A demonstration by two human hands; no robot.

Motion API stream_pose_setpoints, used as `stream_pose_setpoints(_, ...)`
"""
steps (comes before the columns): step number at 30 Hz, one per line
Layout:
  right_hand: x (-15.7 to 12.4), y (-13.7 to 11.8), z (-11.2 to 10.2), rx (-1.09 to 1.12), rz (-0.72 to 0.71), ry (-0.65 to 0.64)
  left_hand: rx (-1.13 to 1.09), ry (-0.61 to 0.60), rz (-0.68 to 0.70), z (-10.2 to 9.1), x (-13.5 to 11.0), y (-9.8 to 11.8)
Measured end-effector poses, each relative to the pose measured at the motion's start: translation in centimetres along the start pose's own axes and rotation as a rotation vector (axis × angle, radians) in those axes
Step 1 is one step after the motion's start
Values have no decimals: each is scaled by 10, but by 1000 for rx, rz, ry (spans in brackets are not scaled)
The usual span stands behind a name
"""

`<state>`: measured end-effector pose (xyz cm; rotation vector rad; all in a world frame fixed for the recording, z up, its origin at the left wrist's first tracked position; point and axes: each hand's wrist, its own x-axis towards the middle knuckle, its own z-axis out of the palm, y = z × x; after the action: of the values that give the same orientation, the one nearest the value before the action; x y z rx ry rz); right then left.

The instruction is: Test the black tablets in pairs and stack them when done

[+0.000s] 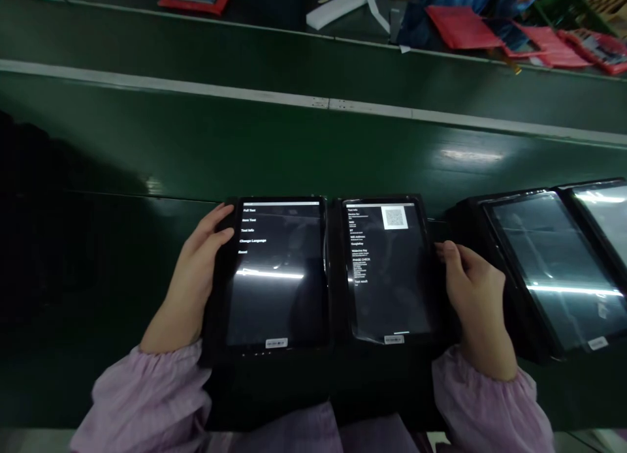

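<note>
Two tablets with lit screens lie side by side in a black holder [337, 350] in front of me. The left tablet [279, 303] shows a short text menu, and the right tablet [392, 309] shows lines of text and a QR code. Each carries a small white label at its lower edge. My left hand [198, 264] grips the holder's left edge, with thumb and forefinger near the upper corner. At the opposite side, my right hand [470, 286] pinches the right edge; its fingertips are partly hidden. Whether the holder is one piece or two, I cannot tell.
To the right, a second black holder [519, 316] bears a dark-screened tablet [563, 264] and part of another [605, 211]. A pale metal strip [215, 89] crosses the green bench [274, 146]. Beyond it lie red pouches [463, 27] and a white strip [340, 9].
</note>
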<state>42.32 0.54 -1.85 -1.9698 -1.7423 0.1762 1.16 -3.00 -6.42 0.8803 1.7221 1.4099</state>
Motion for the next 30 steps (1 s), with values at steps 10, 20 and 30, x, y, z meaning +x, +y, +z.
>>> stream_pose_setpoints(10, -43, -61, 11, 160, -874, -243, -60, 39, 8, 2, 2, 4)
stream_pose_setpoints(20, -34, -49, 8, 271, -648, 7, 6, -64, 32, -14, 10, -9)
stream_pose_setpoints(30, -3, -48, 12, 30, -686, 14, 117, -62, 112, -5, 10, -13)
